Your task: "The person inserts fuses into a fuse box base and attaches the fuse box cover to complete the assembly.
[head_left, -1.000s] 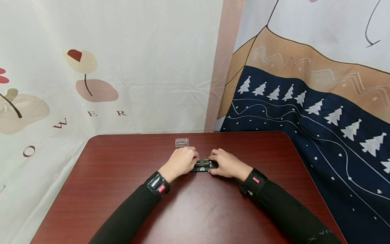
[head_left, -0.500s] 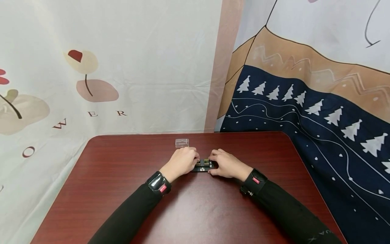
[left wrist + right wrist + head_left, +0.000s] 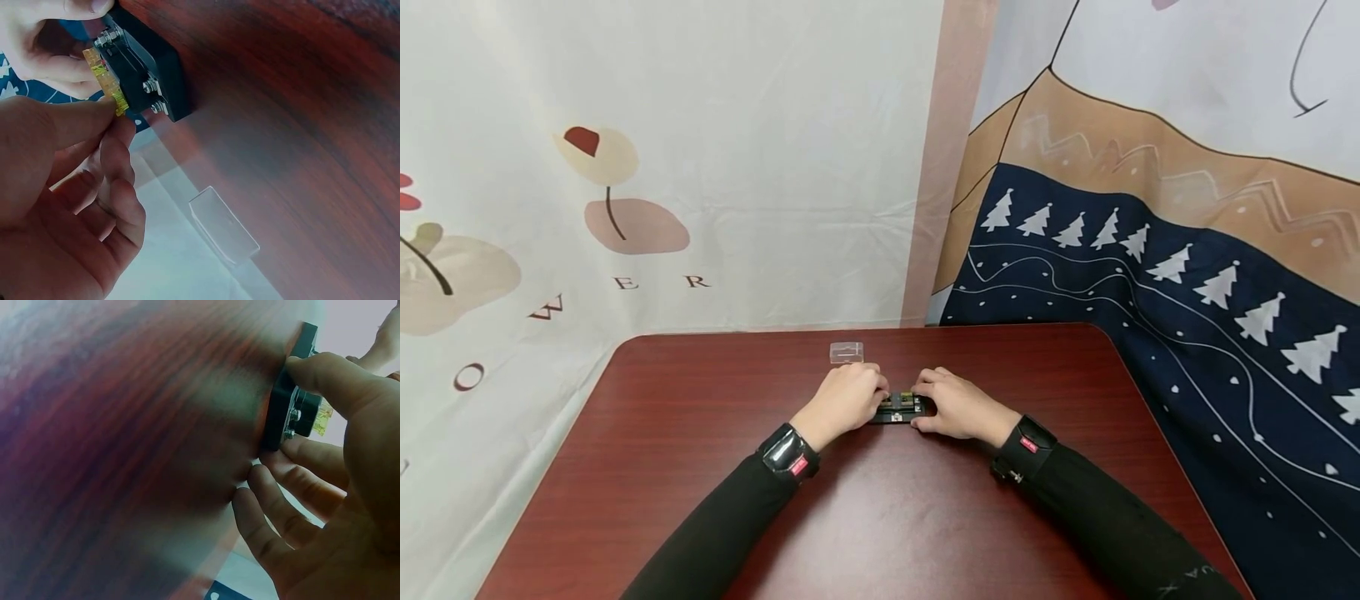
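A black fuse block (image 3: 897, 416) with metal bolts lies on the table, a yellow see-through fuse (image 3: 105, 78) along its top. My left hand (image 3: 847, 395) comes in from the left, its thumb and forefinger pinching the near end of the yellow fuse. On the other side, my right hand (image 3: 958, 403) grips the block, thumb on its near edge and forefinger at the far one. Its other fingers (image 3: 262, 531) spread down by the tabletop. The left fingers partly cover the block's left end in the head view.
A clear plastic cover (image 3: 847, 352) sits on the red-brown wooden table (image 3: 715, 375), just beyond the left hand near the back edge. Printed cloth (image 3: 775, 167) hangs behind the table, and a dark blue section with white trees (image 3: 1075, 275) hangs at the right.
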Tool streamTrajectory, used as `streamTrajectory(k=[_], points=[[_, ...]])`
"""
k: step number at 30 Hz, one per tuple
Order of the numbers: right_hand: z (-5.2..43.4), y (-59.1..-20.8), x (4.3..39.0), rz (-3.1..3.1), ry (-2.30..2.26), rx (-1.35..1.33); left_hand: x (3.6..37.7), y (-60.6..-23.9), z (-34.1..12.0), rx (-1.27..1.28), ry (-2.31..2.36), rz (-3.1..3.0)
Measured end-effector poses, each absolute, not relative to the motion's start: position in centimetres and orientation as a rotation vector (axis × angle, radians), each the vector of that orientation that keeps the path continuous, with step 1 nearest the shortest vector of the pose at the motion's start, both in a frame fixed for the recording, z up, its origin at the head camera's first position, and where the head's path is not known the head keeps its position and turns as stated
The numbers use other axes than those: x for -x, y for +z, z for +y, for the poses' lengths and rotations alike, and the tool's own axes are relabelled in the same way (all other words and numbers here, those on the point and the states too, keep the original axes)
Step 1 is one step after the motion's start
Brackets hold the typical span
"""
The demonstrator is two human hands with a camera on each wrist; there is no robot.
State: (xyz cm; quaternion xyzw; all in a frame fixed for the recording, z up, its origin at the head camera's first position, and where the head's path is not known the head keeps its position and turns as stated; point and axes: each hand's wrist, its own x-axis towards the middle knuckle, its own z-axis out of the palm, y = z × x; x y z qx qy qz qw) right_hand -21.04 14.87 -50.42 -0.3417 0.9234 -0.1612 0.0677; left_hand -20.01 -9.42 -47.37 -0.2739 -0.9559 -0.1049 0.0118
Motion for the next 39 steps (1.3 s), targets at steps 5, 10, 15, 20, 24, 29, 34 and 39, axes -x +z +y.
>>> streamTrajectory(k=[5, 10, 15, 20, 24, 29, 34, 39], points=[[15.0, -50.6, 21.1, 2.77, -0.479, 1.028, 20.0, -47.6, -9.4, 0.848, -0.351, -2.981], [15.2, -50.5, 21.3, 2.755, -0.482, 1.014, 19.9, -47.7, -9.5, 0.853, -0.36, -2.971], [15.4, -50.5, 21.4, 2.752, -0.495, 0.997, 19.8, -47.6, -9.5, 0.858, -0.359, -2.965], [15.3, -50.6, 21.4, 2.759, -0.489, 1.012, 19.7, -47.6, -9.7, 0.845, -0.372, -2.972], [15.2, -50.4, 21.4, 2.758, -0.471, 1.03, 19.5, -47.7, -9.8, 0.838, -0.392, -2.973], [15.0, -50.1, 21.2, 2.755, -0.456, 1.033, 19.5, -48.3, -10.3, 0.839, -0.403, -2.928], [14.9, -50.0, 21.2, 2.749, -0.44, 1.029, 19.8, -48.5, -11.0, 0.814, -0.382, -2.894], [14.9, -49.9, 21.3, 2.749, -0.425, 1.02, 20.7, -47.9, -11.9, 0.734, -0.417, -2.873]])
